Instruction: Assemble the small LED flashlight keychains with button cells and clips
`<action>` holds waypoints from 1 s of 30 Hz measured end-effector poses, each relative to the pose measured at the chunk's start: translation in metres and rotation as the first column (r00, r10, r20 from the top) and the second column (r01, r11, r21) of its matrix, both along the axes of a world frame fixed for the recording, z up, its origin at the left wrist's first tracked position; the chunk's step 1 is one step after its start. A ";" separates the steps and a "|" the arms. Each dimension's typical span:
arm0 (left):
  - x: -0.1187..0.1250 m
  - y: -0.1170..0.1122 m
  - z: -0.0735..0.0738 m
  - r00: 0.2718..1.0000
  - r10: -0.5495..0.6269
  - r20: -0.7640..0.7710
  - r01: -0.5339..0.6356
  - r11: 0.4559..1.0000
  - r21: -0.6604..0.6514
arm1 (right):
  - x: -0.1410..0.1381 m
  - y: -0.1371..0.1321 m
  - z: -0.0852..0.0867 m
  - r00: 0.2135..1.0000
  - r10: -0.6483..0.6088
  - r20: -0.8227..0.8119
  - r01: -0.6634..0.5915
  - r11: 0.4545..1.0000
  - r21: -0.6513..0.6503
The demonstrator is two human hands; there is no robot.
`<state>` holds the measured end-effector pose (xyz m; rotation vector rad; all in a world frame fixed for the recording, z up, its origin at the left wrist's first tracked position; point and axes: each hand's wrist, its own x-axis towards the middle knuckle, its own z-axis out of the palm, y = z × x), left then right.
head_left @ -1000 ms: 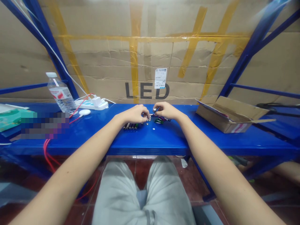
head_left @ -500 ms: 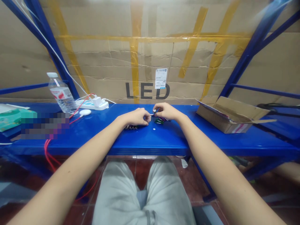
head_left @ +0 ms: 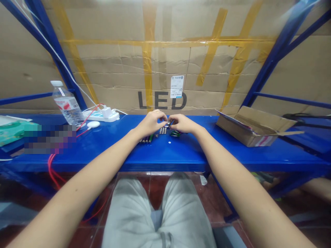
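Over the far middle of the blue table [head_left: 165, 154], my left hand [head_left: 152, 122] and my right hand [head_left: 181, 123] meet, fingertips close together. A small shiny round metal piece [head_left: 168, 123] shows between them, pinched by my right thumb and finger. My left thumb and forefinger are curled to its left side; whether they hold anything is too small to tell. Just below lie several small silver round pieces [head_left: 162, 131] in a cluster. Several dark slim tubes [head_left: 147, 139] lie side by side under my left wrist. A green and dark shiny bundle [head_left: 175, 134] sits beneath my right fingers.
An open cardboard box [head_left: 248, 129] stands at right. At left are a water bottle [head_left: 67, 106], a white power strip [head_left: 103, 114] with cables, a round white charger [head_left: 93, 125] and a green packet [head_left: 18, 131]. A big carton [head_left: 116, 75] backs the table.
My left hand has lifted up and away from the small silver pieces, which now show in rows, and come to my right fingertips. The right hand has barely moved.
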<state>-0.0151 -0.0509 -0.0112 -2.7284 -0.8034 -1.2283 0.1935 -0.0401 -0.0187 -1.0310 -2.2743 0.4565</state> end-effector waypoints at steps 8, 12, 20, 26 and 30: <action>0.001 0.003 -0.001 0.997 -0.076 -0.032 0.074 0.996 -0.053 | -0.001 0.000 -0.001 1.000 0.011 0.015 -0.011 1.000 0.006; -0.001 0.004 -0.001 0.994 -0.108 -0.023 0.106 0.991 -0.080 | 0.000 0.000 -0.001 1.000 0.012 0.018 -0.012 1.000 -0.005; -0.004 0.003 0.001 0.986 -0.164 -0.011 0.162 0.982 -0.096 | 0.001 0.002 -0.001 0.999 0.026 -0.045 -0.029 0.998 -0.062; -0.002 0.001 0.001 0.997 -0.056 0.054 0.064 0.985 -0.162 | 0.001 0.002 -0.002 0.993 0.040 -0.108 -0.054 0.989 -0.134; 0.000 0.001 -0.002 0.998 -0.028 0.058 0.037 0.984 -0.172 | -0.004 -0.001 -0.003 0.983 0.066 -0.170 -0.097 0.979 -0.181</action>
